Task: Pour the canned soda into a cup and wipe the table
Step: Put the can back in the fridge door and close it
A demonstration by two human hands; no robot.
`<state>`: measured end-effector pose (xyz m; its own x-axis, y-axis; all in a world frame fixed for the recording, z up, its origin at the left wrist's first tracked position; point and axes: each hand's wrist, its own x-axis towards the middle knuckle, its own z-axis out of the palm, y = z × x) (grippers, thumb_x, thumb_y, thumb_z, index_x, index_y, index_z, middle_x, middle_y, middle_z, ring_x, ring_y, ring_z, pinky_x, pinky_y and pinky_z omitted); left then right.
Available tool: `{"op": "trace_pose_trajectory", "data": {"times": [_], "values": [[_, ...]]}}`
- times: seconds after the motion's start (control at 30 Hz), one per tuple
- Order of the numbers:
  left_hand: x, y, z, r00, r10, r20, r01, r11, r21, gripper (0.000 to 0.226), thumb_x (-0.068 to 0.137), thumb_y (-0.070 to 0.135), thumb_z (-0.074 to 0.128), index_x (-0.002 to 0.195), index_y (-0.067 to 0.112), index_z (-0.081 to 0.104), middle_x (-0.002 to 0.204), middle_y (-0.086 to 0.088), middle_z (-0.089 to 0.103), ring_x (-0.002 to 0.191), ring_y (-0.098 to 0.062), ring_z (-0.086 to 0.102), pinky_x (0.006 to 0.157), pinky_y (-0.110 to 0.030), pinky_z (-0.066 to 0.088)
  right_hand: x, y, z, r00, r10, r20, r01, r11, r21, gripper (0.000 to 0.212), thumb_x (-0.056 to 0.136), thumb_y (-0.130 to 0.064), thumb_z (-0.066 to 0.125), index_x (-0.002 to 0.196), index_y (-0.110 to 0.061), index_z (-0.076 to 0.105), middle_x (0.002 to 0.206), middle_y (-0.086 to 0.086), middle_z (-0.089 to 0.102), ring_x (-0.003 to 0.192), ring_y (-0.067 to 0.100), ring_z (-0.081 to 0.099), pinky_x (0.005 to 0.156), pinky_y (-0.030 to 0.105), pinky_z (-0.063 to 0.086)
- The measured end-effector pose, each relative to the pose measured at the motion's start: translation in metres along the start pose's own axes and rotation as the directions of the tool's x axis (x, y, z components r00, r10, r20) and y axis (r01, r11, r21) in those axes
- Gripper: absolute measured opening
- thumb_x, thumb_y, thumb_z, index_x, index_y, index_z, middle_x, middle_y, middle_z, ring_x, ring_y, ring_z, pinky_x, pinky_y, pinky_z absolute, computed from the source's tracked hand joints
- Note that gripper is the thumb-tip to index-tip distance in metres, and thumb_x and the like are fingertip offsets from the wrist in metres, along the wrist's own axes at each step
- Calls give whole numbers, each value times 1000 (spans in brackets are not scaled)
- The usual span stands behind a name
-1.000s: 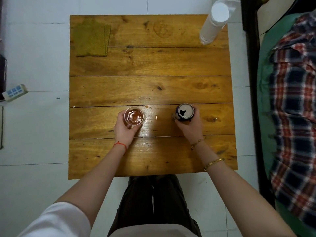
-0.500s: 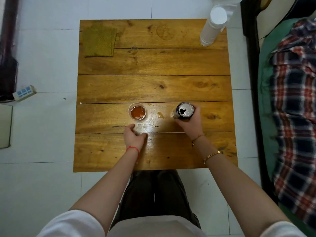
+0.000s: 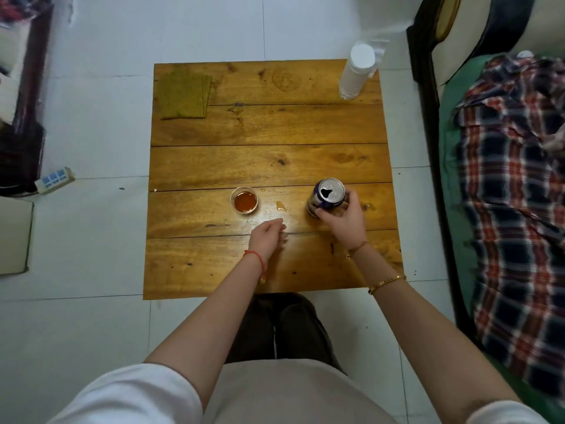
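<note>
A small clear cup [image 3: 244, 200] holding brown soda stands on the wooden table [image 3: 269, 160]. An opened dark blue soda can [image 3: 327, 195] stands upright to its right, and my right hand [image 3: 344, 218] grips its side. Between cup and can lies a small puddle of spilled soda [image 3: 281, 205]; smaller drops sit near the cup. My left hand [image 3: 269, 235] hovers low over the table just in front of the cup, apart from it, fingers loosely curled and holding nothing. A folded green cloth [image 3: 184, 94] lies at the table's far left corner.
A stack of white cups in a plastic sleeve [image 3: 357, 71] stands at the far right corner. A bed with a plaid shirt [image 3: 516, 194] runs along the right side. A power strip [image 3: 55, 178] lies on the tiled floor to the left.
My left hand let go of the cup and drew back toward me and to the right. My right hand stays on the can. The view shifted, so the whole table sits lower in frame.
</note>
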<state>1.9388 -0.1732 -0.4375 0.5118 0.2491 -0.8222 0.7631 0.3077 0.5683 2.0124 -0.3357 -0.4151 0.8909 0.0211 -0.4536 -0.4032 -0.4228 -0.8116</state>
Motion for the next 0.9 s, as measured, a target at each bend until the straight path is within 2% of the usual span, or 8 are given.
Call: {"op": "trace_pose_trajectory", "data": {"times": [0.13, 0.23, 0.37, 0.5, 0.67, 0.77, 0.83, 0.9], "values": [[-24, 34, 11, 997, -44, 69, 49, 996, -79, 23, 97, 27, 53, 113, 12, 62, 115, -3, 68, 100, -21, 67, 94, -38, 54, -32, -30, -12, 1000, -23, 9, 22, 997, 78, 68, 74, -13, 82, 130, -11, 44, 125, -2, 53, 114, 9, 52, 85, 16, 50], [-44, 51, 13, 992, -42, 119, 54, 993, -103, 23, 98, 26, 53, 111, 10, 61, 121, -8, 66, 100, -20, 67, 91, -34, 54, -56, -50, -17, 999, -47, -1, 47, 994, 95, 69, 73, -15, 83, 131, -11, 46, 123, -2, 55, 108, 6, 53, 88, 21, 52], [-68, 63, 8, 981, -37, 191, 61, 991, -119, 36, 97, 26, 56, 126, 3, 58, 116, -9, 70, 102, -20, 70, 92, -34, 56, -80, -69, -21, 998, -65, -17, 67, 989, 132, 70, 72, -15, 83, 131, -10, 46, 128, 3, 57, 112, 10, 56, 90, 25, 54], [-90, 73, -4, 972, 7, 236, 21, 993, -114, 37, 97, 25, 58, 126, 2, 59, 113, -7, 72, 98, -17, 71, 82, -25, 58, -96, -85, -24, 997, -79, -23, 81, 987, 136, 72, 74, -20, 83, 135, -13, 46, 128, -1, 57, 113, 10, 56, 92, 26, 53], [-112, 83, -22, 964, 56, 261, -23, 992, -127, 34, 98, 23, 56, 124, 2, 60, 107, -6, 73, 94, -15, 72, 82, -23, 58, -112, -103, -30, 991, -134, 21, 131, 986, 108, 68, 75, -18, 81, 134, -17, 48, 131, -2, 58, 116, 11, 57, 85, 17, 50], [-123, 88, -33, 960, 90, 266, -58, 990, -125, 33, 98, 23, 55, 124, 3, 62, 111, -7, 72, 98, -17, 71, 82, -23, 58, -121, -111, -33, 983, -172, 58, 165, 981, 103, 64, 76, -18, 81, 131, -21, 50, 130, -3, 59, 118, 14, 58, 91, 25, 53], [-132, 90, -42, 956, 114, 270, -81, 988, -128, 32, 98, 23, 54, 122, 4, 63, 113, -8, 71, 100, -18, 71, 80, -23, 59, -128, -117, -33, 977, -195, 84, 187, 977, 100, 66, 76, -19, 81, 134, -19, 49, 131, -3, 59, 118, 13, 59, 97, 35, 53], [-142, 91, -50, 953, 132, 273, -97, 986, -137, 30, 98, 23, 53, 120, 5, 64, 113, -9, 71, 99, -18, 71, 77, -22, 58, -136, -123, -32, 969, -223, 105, 213, 972, 98, 68, 77, -19, 80, 137, -17, 48, 133, -2, 58, 118, 14, 59, 99, 39, 52]]}}
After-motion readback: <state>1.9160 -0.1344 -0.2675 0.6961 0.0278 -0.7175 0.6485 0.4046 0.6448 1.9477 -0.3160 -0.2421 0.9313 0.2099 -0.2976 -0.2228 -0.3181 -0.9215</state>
